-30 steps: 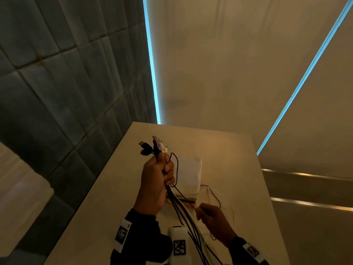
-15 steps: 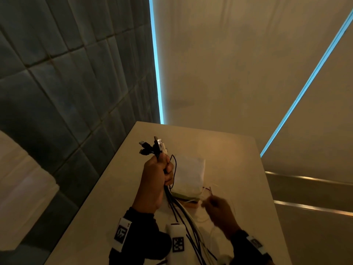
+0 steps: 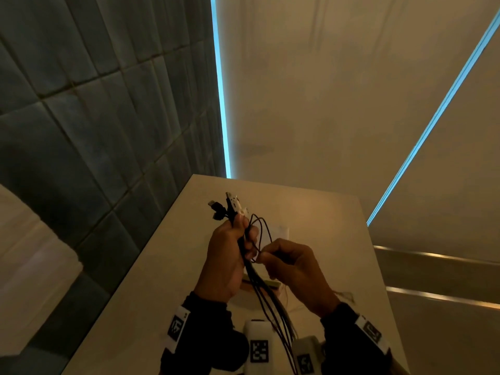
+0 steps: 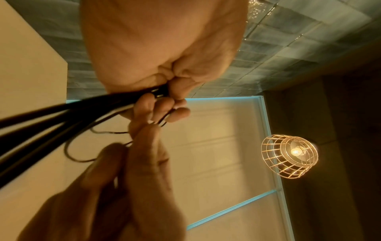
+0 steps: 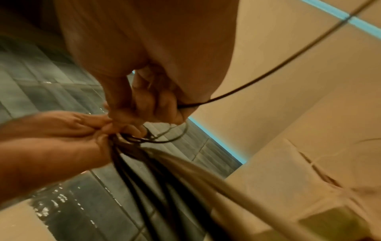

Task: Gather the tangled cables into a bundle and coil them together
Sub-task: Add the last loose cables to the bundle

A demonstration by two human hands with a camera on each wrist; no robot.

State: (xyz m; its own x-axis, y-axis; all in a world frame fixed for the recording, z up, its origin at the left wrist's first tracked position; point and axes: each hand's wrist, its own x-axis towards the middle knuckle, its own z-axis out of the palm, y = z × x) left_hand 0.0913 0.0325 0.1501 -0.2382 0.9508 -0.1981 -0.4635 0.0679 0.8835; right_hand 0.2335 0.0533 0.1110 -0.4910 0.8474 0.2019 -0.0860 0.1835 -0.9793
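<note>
Above the table (image 3: 173,266), toward its tiled-wall side, the left hand (image 3: 227,255) is clenched round a bundle of cables (image 3: 244,250). Their plugs (image 3: 230,207) stick out above the fist, and the long ends hang down past the wrists toward the table's near edge.

Just right of that fist, the right hand (image 3: 292,269) has come up off the table since half a second ago, when it was low over the tabletop with a thin strand. Now its fingertips (image 3: 263,257) pinch a thin black wire (image 3: 261,228) right against the left fingers, and the wire arcs up in a loose loop beside the bundle. The right wrist view shows that wire trailing away from the pinch, up and to the right.

That suggests the stray wire is being handed into the bundle, so gathering looks nearly done and coiling not begun. A pale packet (image 3: 281,231) lies on the table behind the hands.
</note>
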